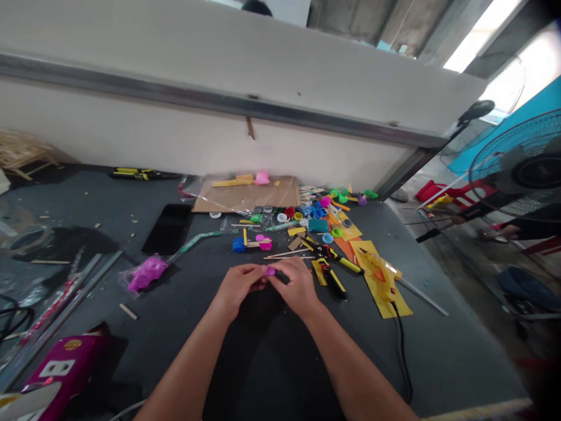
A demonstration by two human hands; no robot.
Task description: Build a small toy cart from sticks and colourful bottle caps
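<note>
At the middle of the table my left hand (239, 286) is closed, pinching a small purple piece (269, 271) that looks like modelling clay. My right hand (297, 286) meets it from the other side, its fingers closed around a short black object (281, 276) whose kind I cannot make out. The fingertips hide most of both pieces. Just beyond my hands sits a small figure (253, 242) of sticks with blue and pink parts. Thin wooden sticks (287, 256) lie beside it.
Black-and-yellow pliers (331, 278) and a yellow glue gun (385, 280) with a black cord lie to the right. Bottle caps (336, 233) cluster behind. A phone (168, 229), bagged purple clay (148, 273) and a magenta device (65, 371) lie left. Cardboard (248, 199) rests by the wall.
</note>
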